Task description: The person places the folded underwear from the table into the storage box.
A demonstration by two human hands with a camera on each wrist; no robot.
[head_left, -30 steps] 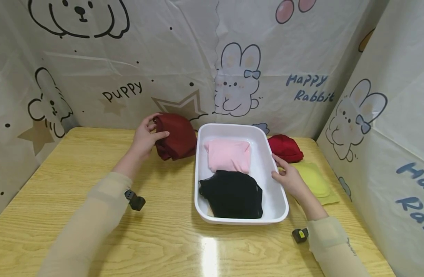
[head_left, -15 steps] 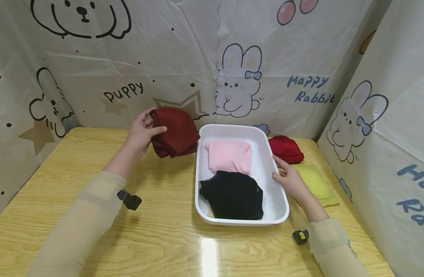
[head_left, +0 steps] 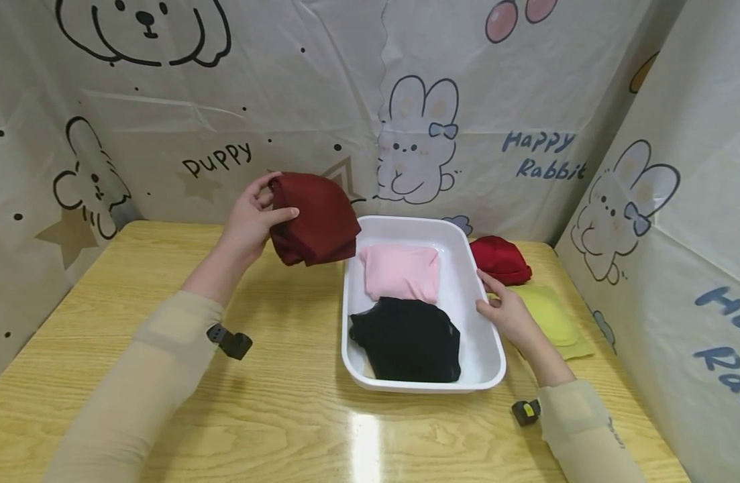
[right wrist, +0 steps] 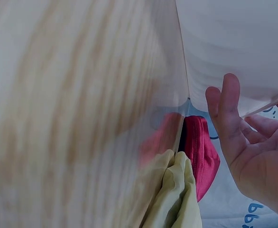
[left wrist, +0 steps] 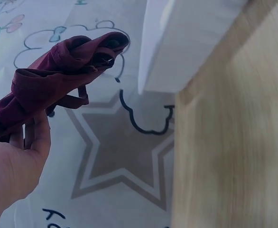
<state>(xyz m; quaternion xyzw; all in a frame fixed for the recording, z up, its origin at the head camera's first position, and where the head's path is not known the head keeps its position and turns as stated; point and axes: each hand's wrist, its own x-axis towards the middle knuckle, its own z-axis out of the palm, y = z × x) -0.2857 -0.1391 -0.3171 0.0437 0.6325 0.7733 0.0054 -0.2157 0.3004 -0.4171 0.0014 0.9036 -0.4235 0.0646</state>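
My left hand grips the left edge of a folded dark red cloth, thumb on its front and fingers behind. The cloth hangs above the table, its right corner by the tub's upper left rim. In the left wrist view the folds of this cloth show edge-on. My right hand holds the right rim of a white plastic tub, thumb over the rim. Some fingers lie along the outer wall in the right wrist view. A folded pink cloth and a black one lie inside the tub.
Right of the tub, a bright red folded cloth lies behind a yellow one on the wooden table. Printed sheeting hangs along the table's back and sides.
My left hand has raised the dark red cloth from the table and brought it right, towards the tub. My right hand stays on the tub's rim.
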